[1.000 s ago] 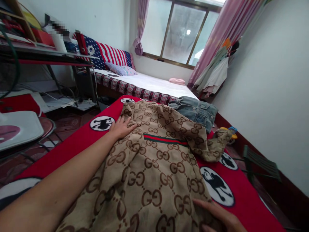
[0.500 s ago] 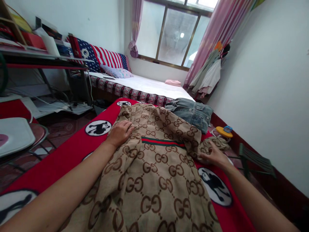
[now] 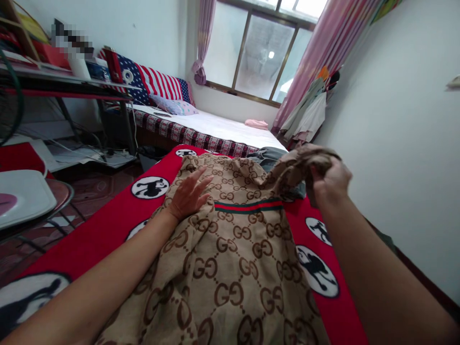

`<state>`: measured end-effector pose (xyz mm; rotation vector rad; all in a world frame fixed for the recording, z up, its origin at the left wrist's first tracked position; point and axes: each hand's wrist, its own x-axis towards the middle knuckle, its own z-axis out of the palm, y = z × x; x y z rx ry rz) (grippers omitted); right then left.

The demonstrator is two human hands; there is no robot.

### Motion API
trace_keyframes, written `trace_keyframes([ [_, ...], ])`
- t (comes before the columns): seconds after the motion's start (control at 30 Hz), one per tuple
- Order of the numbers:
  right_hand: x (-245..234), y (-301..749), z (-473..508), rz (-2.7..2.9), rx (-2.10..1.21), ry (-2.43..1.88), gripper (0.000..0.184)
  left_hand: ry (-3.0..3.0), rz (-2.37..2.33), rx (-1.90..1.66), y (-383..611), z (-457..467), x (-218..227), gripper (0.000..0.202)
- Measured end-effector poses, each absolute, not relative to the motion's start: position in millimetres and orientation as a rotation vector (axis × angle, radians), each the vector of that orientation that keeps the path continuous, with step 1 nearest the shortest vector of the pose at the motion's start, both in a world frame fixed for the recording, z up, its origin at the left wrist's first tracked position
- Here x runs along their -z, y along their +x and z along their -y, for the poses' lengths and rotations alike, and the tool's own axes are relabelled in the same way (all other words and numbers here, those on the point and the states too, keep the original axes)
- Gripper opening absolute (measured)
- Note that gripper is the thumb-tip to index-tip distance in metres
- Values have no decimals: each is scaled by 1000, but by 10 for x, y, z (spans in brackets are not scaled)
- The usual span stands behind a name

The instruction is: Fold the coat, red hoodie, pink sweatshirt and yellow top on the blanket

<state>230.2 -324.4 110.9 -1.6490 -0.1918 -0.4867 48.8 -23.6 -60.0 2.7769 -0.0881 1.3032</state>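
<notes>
- left hand [image 3: 187, 195]: fingers spread apart, pressing flat on the beige garment [image 3: 230, 268]
- right hand [image 3: 332, 182]: fingers clamped on its lifted, bunched fold [image 3: 296, 167]
- red blanket [image 3: 104, 235]: under the garment, below both hands' fingers

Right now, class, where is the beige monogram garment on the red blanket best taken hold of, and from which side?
Probably by the bunched fold of the beige monogram garment, from above and the right. It rises off the red blanket, so fingers can wrap around it, as the right hand does; the flat middle offers little to pinch.
</notes>
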Motion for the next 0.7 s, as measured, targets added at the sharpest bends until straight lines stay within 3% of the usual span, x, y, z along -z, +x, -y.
trace_keyframes([
  [0.03,-1177,2160,2992,360,437,-1575,45,2784,49,-1285,472,237,593,52],
  [0.13,-1168,1586,2415,1077,-200,-1601,50,2796,-43,-1240,431,235,568,61],
  [0.23,-900,1069,2342,1270,-563,-1585,45,2815,-85,-1197,422,238,559,68],
  [0.33,-509,847,2759,1189,-422,-1783,35,2798,-162,-1207,445,241,567,75],
  [0.4,-254,826,3177,1161,-163,-2002,34,2801,-175,-1201,468,234,574,76],
  [0.53,163,794,4016,1012,140,-2376,54,2836,-131,-1163,498,217,584,68],
  [0.7,435,558,4652,612,-32,-2567,71,2848,-182,-1117,484,255,566,69],
])
